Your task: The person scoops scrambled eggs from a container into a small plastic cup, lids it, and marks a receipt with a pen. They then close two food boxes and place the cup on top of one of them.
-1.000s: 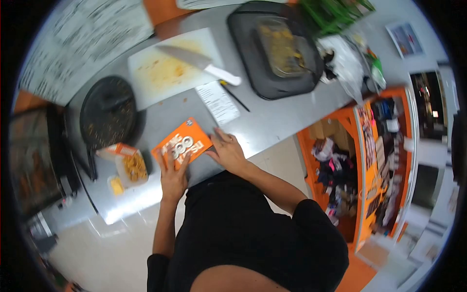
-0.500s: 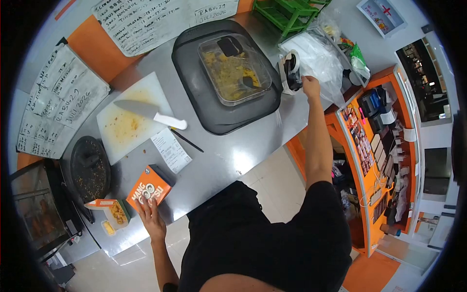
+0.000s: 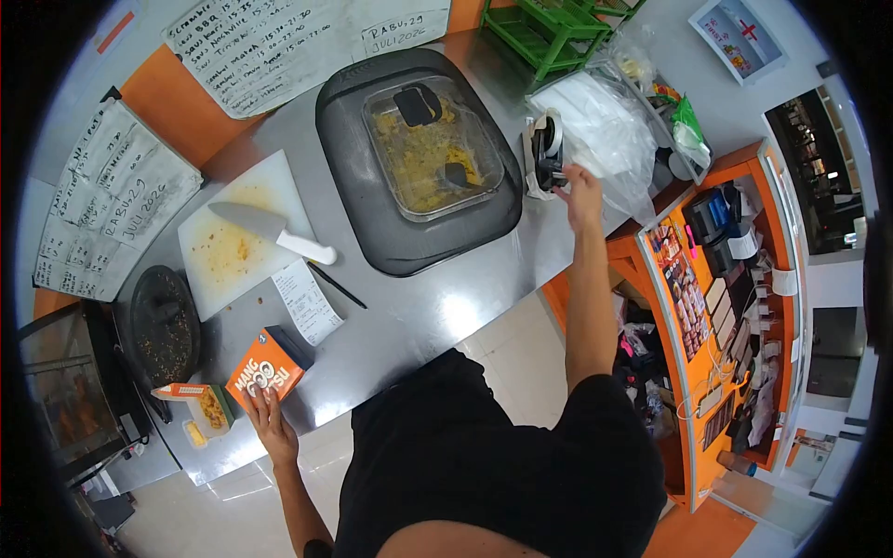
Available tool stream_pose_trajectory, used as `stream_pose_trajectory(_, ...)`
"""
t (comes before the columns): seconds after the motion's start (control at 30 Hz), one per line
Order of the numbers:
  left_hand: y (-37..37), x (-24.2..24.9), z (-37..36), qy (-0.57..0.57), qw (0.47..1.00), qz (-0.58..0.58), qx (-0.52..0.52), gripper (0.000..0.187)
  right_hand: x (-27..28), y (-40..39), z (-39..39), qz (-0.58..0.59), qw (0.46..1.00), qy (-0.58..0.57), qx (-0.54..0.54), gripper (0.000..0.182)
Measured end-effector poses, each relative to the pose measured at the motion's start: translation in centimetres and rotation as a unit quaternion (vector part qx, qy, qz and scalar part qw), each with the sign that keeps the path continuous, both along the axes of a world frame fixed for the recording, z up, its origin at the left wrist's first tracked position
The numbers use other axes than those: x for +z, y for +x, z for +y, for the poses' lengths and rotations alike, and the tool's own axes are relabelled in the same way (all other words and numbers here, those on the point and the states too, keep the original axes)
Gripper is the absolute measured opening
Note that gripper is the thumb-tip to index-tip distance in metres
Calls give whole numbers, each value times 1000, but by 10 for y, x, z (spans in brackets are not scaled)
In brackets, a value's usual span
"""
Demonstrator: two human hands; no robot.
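My left hand (image 3: 269, 423) rests with its fingers spread on the near side of an orange box (image 3: 270, 365) with white lettering. My right hand (image 3: 580, 193) is at the near end of a black tape dispenser (image 3: 547, 153), its thumb and fingers bent; whether they grip anything is too small to make out. Left of the box stands an opened carton (image 3: 212, 410) with food inside, beside a small yellow tub (image 3: 194, 433). A receipt (image 3: 307, 302) and a black pen (image 3: 337, 285) lie above the box.
A knife (image 3: 270, 231) lies on the stained cutting board (image 3: 209, 270). A lidded food container (image 3: 435, 149) stands on a large black lid (image 3: 372, 219). Plastic bags (image 3: 600, 121) and a green rack (image 3: 549, 37) are at the back right. A round black pan (image 3: 167, 325) is at the left.
The view has shifted slightly, so the counter items appear farther left. My right hand's fingers have changed their pose by the dispenser. My left hand stays on the box.
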State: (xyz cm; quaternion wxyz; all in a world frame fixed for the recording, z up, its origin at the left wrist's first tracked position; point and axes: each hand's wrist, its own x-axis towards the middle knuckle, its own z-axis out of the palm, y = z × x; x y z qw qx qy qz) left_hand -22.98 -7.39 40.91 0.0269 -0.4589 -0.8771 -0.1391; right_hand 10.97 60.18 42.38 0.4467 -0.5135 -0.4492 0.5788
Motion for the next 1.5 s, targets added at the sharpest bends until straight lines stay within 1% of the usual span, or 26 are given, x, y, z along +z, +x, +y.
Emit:
stream_pose_trajectory(0.03,1,0,-1,5,1000,0,1,62,-30,6,-1,0,1000,0,3,27)
stream_pose_trajectory(0.07,0,-2,-1,4,1000,0,5,62,-64,11,-1,-48,993,108,-11,21)
stream_pose_trajectory(0.1,-1,-4,-2,-1,1000,4,6,62,-73,9,-7,-95,972,214,-24,17)
stream_pose_trajectory(0.13,-1,-5,-4,-9,1000,7,6,62,-78,12,-10,-157,957,243,-34,14)
stream_pose_trajectory(0.23,-2,-3,-4,-3,1000,-1,-5,59,-70,15,-10,-181,940,288,-20,13)
stream_pose_trajectory(0.27,-2,2,-1,-4,1000,-4,-6,58,-84,25,5,-254,892,373,-21,5)
stream_pose_trajectory(0.33,-5,-1,-7,-6,1000,-24,1,57,-67,40,3,-436,769,467,20,6)
stream_pose_trajectory(0.37,-4,0,-11,-20,999,-37,11,58,-58,44,1,-436,755,487,48,10)
stream_pose_trajectory(0.4,1,13,-2,-9,999,-39,18,59,-50,41,-10,-487,730,478,21,9)
stream_pose_trajectory(0.43,-1,6,-6,1,1000,-17,23,59,-62,45,-2,-489,742,458,-28,14)
stream_pose_trajectory(0.47,-1,9,-6,-19,999,7,30,58,-47,36,-22,-481,741,465,-51,21)
stream_pose_trajectory(0.5,-1,11,-6,-36,999,24,27,58,-13,6,-66,-458,781,419,-63,19)
stream_pose_trajectory(0.53,-1,10,-8,-45,998,38,28,58,-7,-10,-97,-339,858,384,-32,18)
stream_pose_trajectory(0.6,-7,7,-7,-21,998,53,18,58,7,-49,-180,-192,940,278,53,18)
stream_pose_trajectory(0.67,-11,16,-1,23,998,61,3,55,30,-101,-281,-80,950,206,220,17)
stream_pose_trajectory(0.73,-17,7,-1,55,997,45,-14,53,46,-142,-358,-84,897,127,415,16)
stream_pose_trajectory(0.8,-24,-2,-4,94,993,45,-46,49,40,-178,-423,-74,857,78,504,12)
stream_pose_trajectory(0.83,-27,-6,-5,101,993,42,-47,49,30,-195,-450,-57,853,57,515,11)
stream_pose_trajectory(0.87,-28,-8,-7,114,991,39,-52,48,17,-206,-471,-49,837,66,542,22)
stream_pose_trajectory(0.9,-28,-9,-9,125,990,34,-58,47,14,-217,-488,-57,837,68,540,22)
stream_pose_trajectory(0.97,-29,-13,-9,155,985,28,-65,47,10,-237,-511,-85,842,-33,532,37)
stream_pose_trajectory(1.0,-30,-15,-10,176,982,23,-63,47,4,-243,-519,-92,843,-31,529,37)
stream_pose_trajectory(1.07,-33,-18,-10,213,975,6,-59,45,-7,-256,-531,-109,884,35,454,44)
stream_pose_trajectory(1.2,-34,-24,-11,255,965,-18,-53,42,-15,-267,-548,-118,897,58,422,44)
stream_pose_trajectory(1.27,-38,-23,-13,267,960,-5,-89,43,-19,-269,-555,-94,913,69,391,43)
stream_pose_trajectory(1.5,-42,-22,-17,251,961,-7,-113,33,-27,-267,-556,-124,914,75,379,42)
